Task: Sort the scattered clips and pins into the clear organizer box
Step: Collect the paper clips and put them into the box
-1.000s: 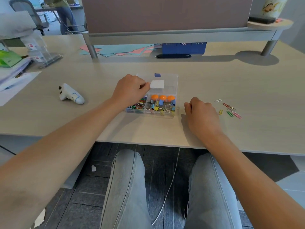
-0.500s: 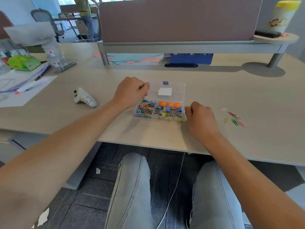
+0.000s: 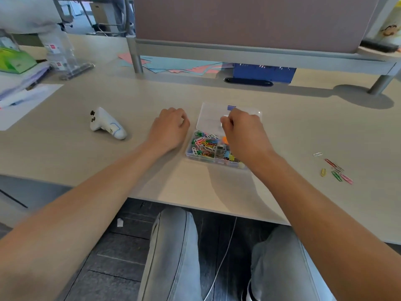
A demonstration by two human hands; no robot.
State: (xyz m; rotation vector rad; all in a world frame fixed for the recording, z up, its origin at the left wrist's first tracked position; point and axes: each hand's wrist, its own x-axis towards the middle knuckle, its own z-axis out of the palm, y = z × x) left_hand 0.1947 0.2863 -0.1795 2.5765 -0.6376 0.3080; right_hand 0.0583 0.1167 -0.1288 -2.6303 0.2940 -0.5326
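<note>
Desk (image 3: 217, 187): a pale wood-look top the person sits at, knees in light jeans showing under its near edge; everything below sits on it.
Divider panel (image 3: 249, 20): a brownish screen on a grey rail, standing along the far side of the desk, well beyond the organizer box.
Coloured paper sheets (image 3: 173, 66): blue and pink, fanned out under the divider rail, far behind the organizer box.
Blue box (image 3: 263, 72): under the divider rail, straight behind the organizer box.
Organizer box (image 3: 208, 118): clear plastic, near the desk's front edge, between the two forearms. Its near-left compartment is heaped with coloured paper clips; the compartments to the right hold orange, blue and yellow pieces, partly hidden by the right wrist.
Left hand (image 3: 169, 129): resting on the desk just left of the organizer box, fingers curled in loosely, holding nothing that I can see.
Right hand (image 3: 243, 131): above the organizer box, over its far half, knuckles up and fingers curled downward. Whether the fingertips pinch something I cannot tell, since the back of the hand hides them.
White controller (image 3: 107, 123): lying on its side, well to the left of the organizer box.
Loose paper clips (image 3: 335, 169): a small scatter of red, green, pink, yellow and white ones, well to the right of the organizer box.
</note>
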